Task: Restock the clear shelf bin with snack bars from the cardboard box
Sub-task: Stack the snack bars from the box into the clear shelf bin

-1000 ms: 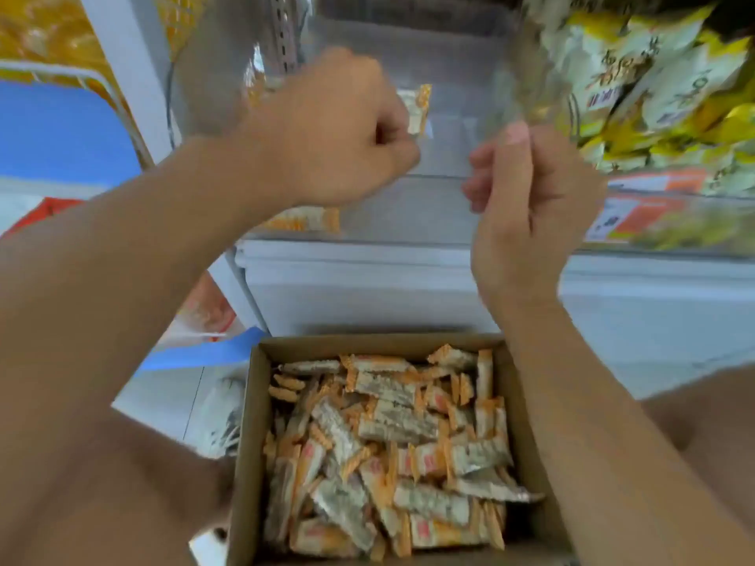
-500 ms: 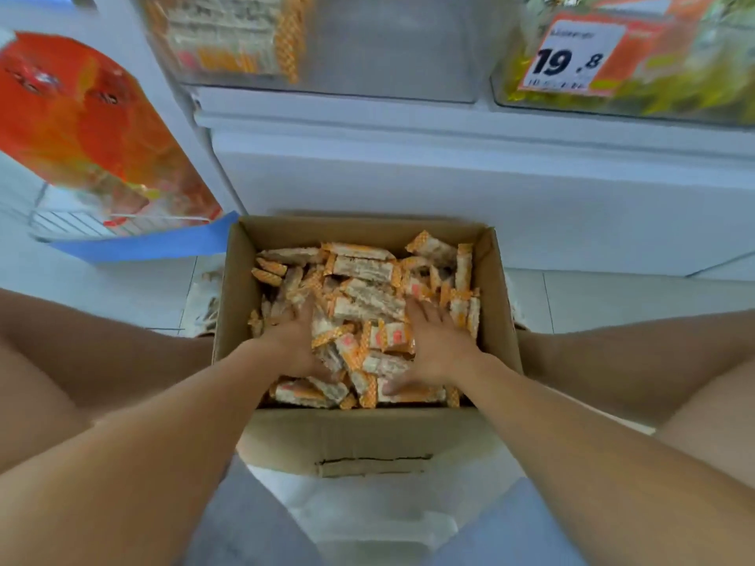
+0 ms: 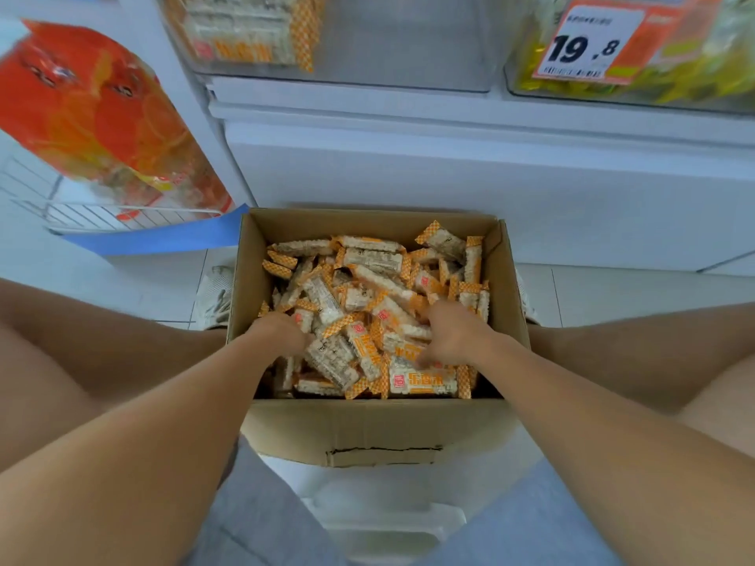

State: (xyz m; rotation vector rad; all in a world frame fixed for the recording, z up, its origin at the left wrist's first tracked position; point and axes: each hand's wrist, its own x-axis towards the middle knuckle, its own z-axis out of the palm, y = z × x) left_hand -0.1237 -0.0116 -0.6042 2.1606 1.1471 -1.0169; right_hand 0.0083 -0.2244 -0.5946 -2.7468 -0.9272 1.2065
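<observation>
L hand (image 3: 280, 335) and R hand (image 3: 451, 337) both down in the box (image 3: 367, 430), fingers curled into the pile of bars (image 3: 367, 304). L fingertips buried among wrappers near box's left wall; looks like it's gathering a clutch, but can't tell how many it holds. R hand curled over bars right of centre, thumb side pressing on a wrapper; firm hold not confirmed.

Two hands at once prob. to scoop a bigger load per trip. Box sits on floor betw. the knees, open top up, directly below the bin (image 3: 339, 38), so lift is short and straight. Bin above box holds few bars at its left end, mostly unfilled. Price tag (image 3: 588, 40) on neighbouring bin up-right of box.
</observation>
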